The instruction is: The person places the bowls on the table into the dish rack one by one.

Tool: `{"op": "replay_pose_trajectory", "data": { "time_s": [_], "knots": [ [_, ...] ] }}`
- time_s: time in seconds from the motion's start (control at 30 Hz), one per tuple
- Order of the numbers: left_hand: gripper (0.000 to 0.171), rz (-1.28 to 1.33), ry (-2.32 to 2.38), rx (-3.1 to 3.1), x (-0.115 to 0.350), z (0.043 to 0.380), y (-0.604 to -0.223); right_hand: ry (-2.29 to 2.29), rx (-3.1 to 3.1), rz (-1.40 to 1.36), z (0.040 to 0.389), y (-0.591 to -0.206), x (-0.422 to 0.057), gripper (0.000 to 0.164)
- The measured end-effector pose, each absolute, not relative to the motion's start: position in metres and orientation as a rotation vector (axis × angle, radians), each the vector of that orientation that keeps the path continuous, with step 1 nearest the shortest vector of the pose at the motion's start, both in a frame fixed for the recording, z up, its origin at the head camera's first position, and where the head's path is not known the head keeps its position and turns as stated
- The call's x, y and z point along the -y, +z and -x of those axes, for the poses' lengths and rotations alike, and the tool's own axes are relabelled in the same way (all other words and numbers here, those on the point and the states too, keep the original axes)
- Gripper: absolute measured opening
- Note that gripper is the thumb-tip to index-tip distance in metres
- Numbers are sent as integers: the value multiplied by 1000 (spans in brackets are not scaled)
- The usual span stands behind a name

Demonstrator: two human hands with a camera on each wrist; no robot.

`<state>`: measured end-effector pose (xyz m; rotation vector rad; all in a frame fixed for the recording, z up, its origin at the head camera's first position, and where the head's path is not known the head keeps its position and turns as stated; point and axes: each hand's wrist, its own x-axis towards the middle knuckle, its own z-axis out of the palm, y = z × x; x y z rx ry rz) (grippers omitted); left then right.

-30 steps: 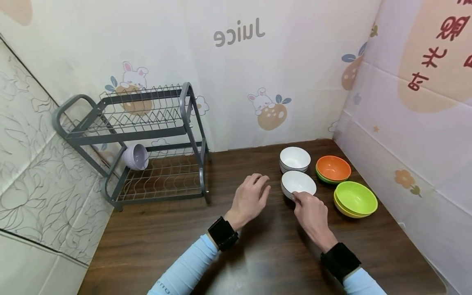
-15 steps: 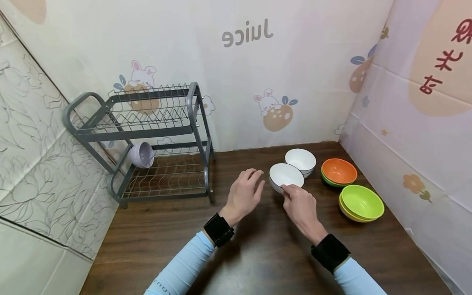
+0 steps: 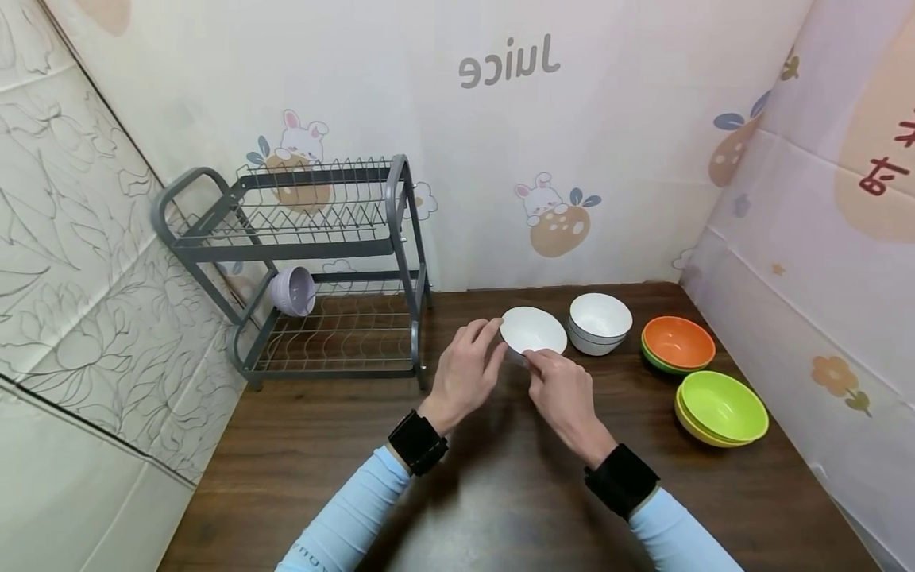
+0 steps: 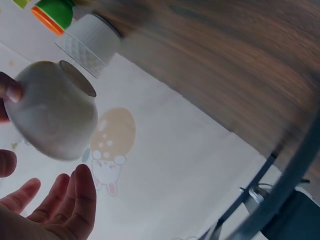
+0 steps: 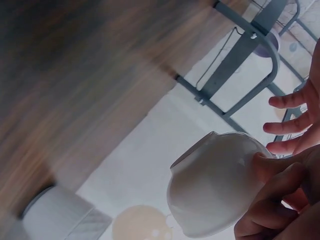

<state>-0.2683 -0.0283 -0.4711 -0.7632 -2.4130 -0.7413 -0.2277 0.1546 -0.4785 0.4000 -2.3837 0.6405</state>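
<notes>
A white bowl [image 3: 532, 326] with a thin dark rim is in my right hand [image 3: 563, 393], which pinches its near edge between thumb and fingers. The right wrist view shows the bowl [image 5: 215, 185] from its side and foot, lifted above the table. My left hand [image 3: 463, 375] is beside the bowl's left side, its fingers loosely extended. In the left wrist view the left hand's fingers [image 4: 82, 200] lie just short of the bowl [image 4: 52, 117]. To the right stands a stack of white bowls [image 3: 599, 327].
A grey two-tier dish rack [image 3: 286, 251] stands at the back left, with lilac bowls [image 3: 293, 291] on its lower tier. At the right are an orange bowl [image 3: 677, 342] nested on a green one, and a lime bowl [image 3: 723, 407] nested on a yellow one. Patterned walls border the wooden table [image 3: 493, 508].
My right hand has carried the white bowl left, away from the white stack and towards my left hand. The left hand now sits right by the bowl's rim. The head view has shifted slightly.
</notes>
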Motion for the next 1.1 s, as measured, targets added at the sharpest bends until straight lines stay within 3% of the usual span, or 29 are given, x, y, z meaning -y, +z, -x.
{"op": "replay_pose_trajectory", "data": {
  "time_s": [0.4, 0.9, 1.1],
  "knots": [
    [44, 722, -760, 2390, 51, 276, -466, 648, 2333, -522, 242, -466, -130, 19],
    [66, 706, -899, 2426, 66, 281, -464, 711, 2216, -652, 244, -461, -122, 20],
    [66, 740, -1007, 2429, 67, 282, -465, 779, 2157, -719, 246, -463, -121, 20]
  ]
}}
